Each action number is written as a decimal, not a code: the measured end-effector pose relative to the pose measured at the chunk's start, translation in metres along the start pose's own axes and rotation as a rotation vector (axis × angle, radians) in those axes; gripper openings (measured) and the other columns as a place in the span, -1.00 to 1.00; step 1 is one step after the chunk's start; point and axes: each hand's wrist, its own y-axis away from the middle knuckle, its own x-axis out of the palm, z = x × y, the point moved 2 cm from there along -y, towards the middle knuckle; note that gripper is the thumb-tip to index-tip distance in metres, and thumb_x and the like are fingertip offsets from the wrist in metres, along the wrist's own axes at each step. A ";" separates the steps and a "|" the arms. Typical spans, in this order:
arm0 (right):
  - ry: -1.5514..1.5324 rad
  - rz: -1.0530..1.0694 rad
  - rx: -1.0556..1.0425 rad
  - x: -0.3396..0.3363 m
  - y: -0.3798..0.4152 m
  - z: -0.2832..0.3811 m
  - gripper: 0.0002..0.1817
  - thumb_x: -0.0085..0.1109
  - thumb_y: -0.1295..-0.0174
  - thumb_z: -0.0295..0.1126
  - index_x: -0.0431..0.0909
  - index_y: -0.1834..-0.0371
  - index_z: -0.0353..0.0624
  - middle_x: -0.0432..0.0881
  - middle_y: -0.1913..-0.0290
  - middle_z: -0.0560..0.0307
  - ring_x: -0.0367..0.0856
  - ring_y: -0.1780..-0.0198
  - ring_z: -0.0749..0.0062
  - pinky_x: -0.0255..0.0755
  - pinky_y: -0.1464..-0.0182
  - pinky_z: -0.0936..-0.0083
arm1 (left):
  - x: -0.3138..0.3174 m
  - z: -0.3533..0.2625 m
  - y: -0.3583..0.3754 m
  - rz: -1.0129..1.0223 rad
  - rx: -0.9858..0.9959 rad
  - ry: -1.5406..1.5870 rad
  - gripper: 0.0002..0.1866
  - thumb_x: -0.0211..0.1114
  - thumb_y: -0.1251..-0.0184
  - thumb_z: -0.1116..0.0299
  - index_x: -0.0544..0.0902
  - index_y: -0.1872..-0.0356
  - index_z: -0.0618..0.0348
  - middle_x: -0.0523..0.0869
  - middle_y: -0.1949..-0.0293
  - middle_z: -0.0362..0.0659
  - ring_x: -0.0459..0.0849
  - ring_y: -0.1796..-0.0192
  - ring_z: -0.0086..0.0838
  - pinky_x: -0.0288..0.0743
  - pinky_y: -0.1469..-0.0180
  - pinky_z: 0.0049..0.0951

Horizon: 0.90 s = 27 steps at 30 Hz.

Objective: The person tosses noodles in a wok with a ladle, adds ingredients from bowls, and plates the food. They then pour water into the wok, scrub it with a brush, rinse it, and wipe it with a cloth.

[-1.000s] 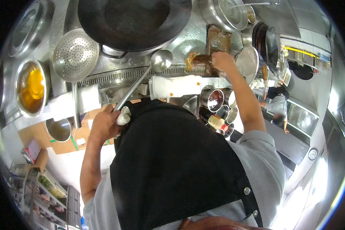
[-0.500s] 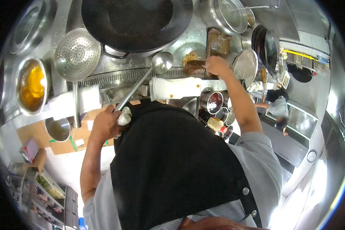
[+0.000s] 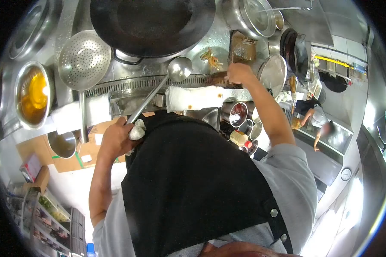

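My left hand (image 3: 116, 138) is closed around the handle of a steel ladle (image 3: 179, 69), with a crumpled white cloth (image 3: 137, 129) bunched in the same grip. The ladle's bowl rests over the slotted drain strip (image 3: 128, 83), in front of a large black wok (image 3: 152, 25). My right hand (image 3: 241, 74) grips a brown brush (image 3: 217, 78), whose bristle end lies on the drain strip. Its bristles are partly blurred. Just behind the brush, a small heap of food scraps (image 3: 210, 59) sits on the wet steel counter.
A perforated skimmer (image 3: 84, 60) and a bowl of yellow oil (image 3: 35, 95) stand left. Folded white towels (image 3: 194, 98) lie along the front edge. A brown block-like container (image 3: 243, 47), a round lid (image 3: 272, 76) and sauce pots (image 3: 237, 113) are right. Another person (image 3: 317, 118) works farther right.
My right hand has drawn the brush slightly toward me, from beside the scraps onto the drain strip, uncovering the scraps. My left hand keeps its hold. The other person's arm has shifted.
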 end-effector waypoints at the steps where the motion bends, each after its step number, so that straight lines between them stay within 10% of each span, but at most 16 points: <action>1: -0.059 -0.107 0.027 -0.006 -0.003 -0.005 -0.68 0.24 -0.34 -0.20 0.81 -0.01 -0.09 0.81 -0.12 -0.20 0.77 -0.21 -0.12 0.66 -0.22 0.03 | 0.000 0.000 0.000 -0.006 -0.001 0.005 -0.59 0.72 0.02 0.20 0.81 0.16 0.13 0.65 0.13 0.06 0.76 0.15 0.10 0.66 0.08 0.01; 3: -0.189 -0.304 0.082 -0.011 -0.003 -0.025 -0.67 0.26 -0.32 -0.22 0.81 -0.03 -0.11 0.80 -0.15 -0.20 0.76 -0.23 -0.11 0.65 -0.23 0.03 | 0.002 0.000 0.003 0.002 -0.014 0.011 -0.59 0.71 0.02 0.21 0.81 0.16 0.13 0.65 0.12 0.07 0.76 0.15 0.10 0.66 0.08 0.02; 7: -0.046 0.038 -0.020 0.013 -0.007 -0.015 -0.58 0.31 -0.24 -0.15 0.78 -0.09 -0.12 0.80 -0.14 -0.13 0.76 -0.22 -0.09 0.64 -0.24 0.00 | 0.003 -0.002 0.002 -0.010 -0.024 0.028 -0.59 0.71 0.04 0.24 0.81 0.14 0.12 0.65 0.12 0.06 0.76 0.14 0.10 0.65 0.07 0.02; 11: -0.270 -0.387 0.039 0.013 -0.015 -0.048 -0.58 0.32 -0.18 -0.21 0.79 -0.07 -0.16 0.82 -0.13 -0.08 0.78 -0.19 -0.10 0.66 -0.22 0.05 | 0.006 -0.001 0.007 0.007 -0.034 0.041 -0.57 0.69 0.06 0.31 0.81 0.10 0.10 0.66 0.12 0.05 0.75 0.11 0.10 0.65 0.04 0.03; 15: 0.098 -0.031 0.066 0.025 -0.016 -0.029 -0.63 0.29 -0.23 -0.26 0.80 -0.08 -0.07 0.83 -0.11 -0.13 0.79 -0.18 -0.09 0.69 -0.17 0.04 | 0.006 -0.002 0.006 0.017 -0.050 0.044 -0.56 0.69 0.09 0.32 0.80 0.09 0.12 0.66 0.13 0.05 0.74 0.11 0.12 0.64 0.04 0.05; 19: -0.071 -0.292 0.100 -0.021 0.007 -0.023 -0.64 0.35 -0.25 -0.28 0.79 -0.09 -0.15 0.84 -0.10 -0.10 0.80 -0.19 -0.09 0.68 -0.17 0.00 | 0.008 -0.001 0.005 -0.003 -0.045 0.053 -0.54 0.71 0.11 0.30 0.80 0.10 0.12 0.65 0.14 0.05 0.74 0.12 0.12 0.64 0.04 0.05; 22: 0.125 0.001 0.050 -0.019 0.006 -0.024 -0.66 0.35 -0.23 -0.29 0.80 -0.05 -0.10 0.85 -0.05 -0.06 0.81 -0.15 -0.05 0.68 -0.14 -0.02 | 0.009 -0.001 0.005 0.002 -0.045 0.066 -0.54 0.73 0.12 0.28 0.79 0.12 0.13 0.65 0.16 0.05 0.73 0.13 0.12 0.64 0.05 0.05; 27: 0.163 -0.306 0.024 -0.018 -0.004 -0.023 -0.67 0.34 -0.22 -0.29 0.81 -0.04 -0.07 0.86 0.00 -0.04 0.83 -0.11 0.02 0.68 -0.10 0.03 | 0.012 0.002 0.007 -0.049 -0.050 0.110 -0.56 0.74 0.13 0.28 0.78 0.18 0.14 0.64 0.18 0.05 0.73 0.16 0.12 0.63 0.08 0.05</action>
